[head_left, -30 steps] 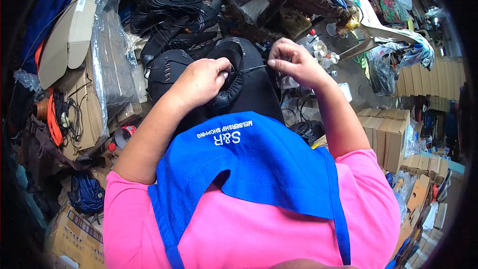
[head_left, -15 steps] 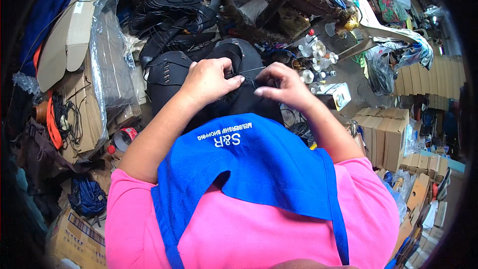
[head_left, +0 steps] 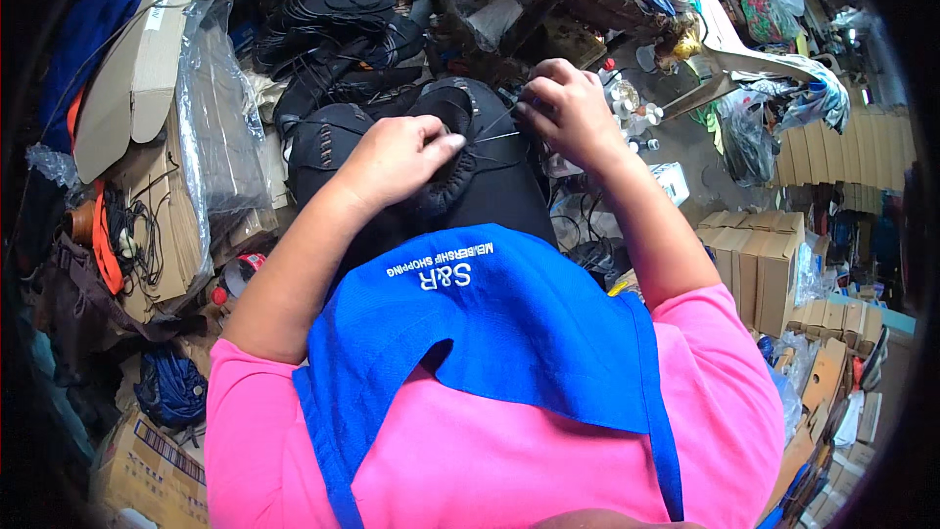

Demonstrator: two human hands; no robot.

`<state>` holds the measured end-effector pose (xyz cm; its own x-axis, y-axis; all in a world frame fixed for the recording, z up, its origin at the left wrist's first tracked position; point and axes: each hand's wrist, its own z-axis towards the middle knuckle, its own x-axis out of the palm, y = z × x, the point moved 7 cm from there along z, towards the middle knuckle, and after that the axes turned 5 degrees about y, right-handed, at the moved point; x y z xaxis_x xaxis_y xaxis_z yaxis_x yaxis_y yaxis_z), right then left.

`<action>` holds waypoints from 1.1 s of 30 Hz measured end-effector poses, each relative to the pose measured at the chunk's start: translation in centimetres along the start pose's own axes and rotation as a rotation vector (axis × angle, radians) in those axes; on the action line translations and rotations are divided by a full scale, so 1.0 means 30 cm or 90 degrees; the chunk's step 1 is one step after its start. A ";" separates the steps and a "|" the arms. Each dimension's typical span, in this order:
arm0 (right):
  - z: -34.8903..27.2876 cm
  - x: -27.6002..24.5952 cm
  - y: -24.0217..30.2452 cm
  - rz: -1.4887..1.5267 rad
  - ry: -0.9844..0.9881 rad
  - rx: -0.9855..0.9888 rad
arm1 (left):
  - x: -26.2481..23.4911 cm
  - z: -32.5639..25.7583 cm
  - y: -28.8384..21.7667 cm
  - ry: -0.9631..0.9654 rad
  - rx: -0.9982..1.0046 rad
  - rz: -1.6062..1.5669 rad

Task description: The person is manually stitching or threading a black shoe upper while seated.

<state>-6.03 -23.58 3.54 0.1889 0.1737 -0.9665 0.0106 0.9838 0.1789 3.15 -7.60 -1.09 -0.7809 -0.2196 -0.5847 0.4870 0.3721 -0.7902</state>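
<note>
On my black-clothed lap lies a small rounded black piece [head_left: 452, 181] with a gathered, ribbed-looking edge; its exact kind is hard to make out. My left hand [head_left: 406, 159] grips its left side, thumb and fingers closed together over the rim. Beyond the right knee, my right hand [head_left: 570, 116] is raised with its fingertips pinched. A thin taut thread [head_left: 495, 137] runs from the black piece toward those fingertips. Whether a needle is in the pinch is hidden by the fingers.
Black cords and straps [head_left: 338, 24] lie heaped beyond my knees. Small bottles [head_left: 636, 113] stand on the floor to the right. Flattened cardboard [head_left: 137, 69] leans at the left, and cardboard boxes [head_left: 752, 269] are stacked on the right. A blue apron [head_left: 490, 333] covers my front.
My right hand has moved away and up from the black piece, drawing the thread out. The left hand has shifted slightly, and more of the piece's gathered edge shows.
</note>
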 end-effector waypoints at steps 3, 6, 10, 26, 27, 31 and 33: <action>0.006 -0.013 -0.027 0.054 0.014 0.068 | -0.016 -0.006 0.046 -0.004 0.020 -0.003; 0.018 -0.038 0.088 0.052 0.066 -0.026 | -0.015 -0.020 0.035 0.020 0.057 0.011; 0.020 0.050 0.192 -0.076 0.184 -0.171 | -0.005 -0.013 0.005 0.010 0.123 0.092; -0.066 0.117 -0.078 -0.060 0.194 -0.102 | -0.116 -0.148 -0.006 -0.031 0.193 0.378; -0.108 0.098 -0.141 -0.082 0.235 -0.024 | -0.146 -0.161 0.024 -0.057 0.169 0.386; -0.174 0.051 -0.249 0.611 0.131 0.355 | -0.153 -0.188 0.004 -0.095 0.185 0.326; -0.150 -0.020 -0.300 0.773 -0.019 0.369 | -0.128 -0.154 -0.014 -0.102 0.204 0.328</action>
<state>-10.67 -32.33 1.67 0.3968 0.9073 -0.1388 0.2319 0.0472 0.9716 4.15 -2.74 2.32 -0.3589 -0.2250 -0.9058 0.8975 0.1832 -0.4011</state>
